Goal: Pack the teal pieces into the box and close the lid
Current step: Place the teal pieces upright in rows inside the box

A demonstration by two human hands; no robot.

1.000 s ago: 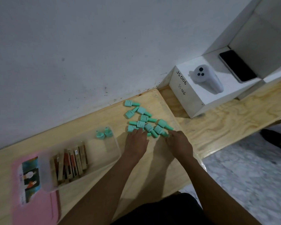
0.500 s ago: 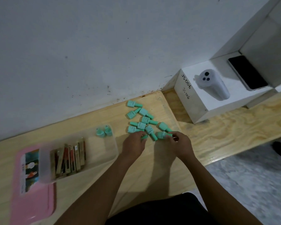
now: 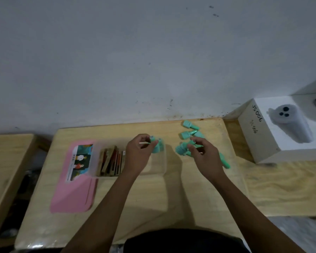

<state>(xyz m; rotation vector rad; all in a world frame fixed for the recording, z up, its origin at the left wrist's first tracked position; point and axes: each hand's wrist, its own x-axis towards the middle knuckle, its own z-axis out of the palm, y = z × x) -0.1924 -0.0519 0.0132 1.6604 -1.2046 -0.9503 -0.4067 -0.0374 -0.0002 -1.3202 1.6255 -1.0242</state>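
A clear plastic box [image 3: 163, 162] sits on the wooden table with several brown cards standing in its left half. My left hand [image 3: 139, 154] hovers over the box's right half, fingers pinched on a teal piece [image 3: 155, 147] among the teal pieces there. My right hand [image 3: 204, 156] is to the right of the box, curled around a teal piece [image 3: 181, 149]. Several loose teal pieces [image 3: 188, 133] lie on the table beyond and beside that hand, one [image 3: 224, 162] poking out past my wrist.
A pink lid [image 3: 71, 196] with a picture label lies flat to the left, partly under the box. A white carton [image 3: 285, 132] showing a printed device stands at the right by the wall. A second wooden surface [image 3: 5, 154] sits at far left.
My left hand has carried a teal piece from the pile leftward to over the box. My right hand has lifted a piece off the pile. The camera view has swung to the left.
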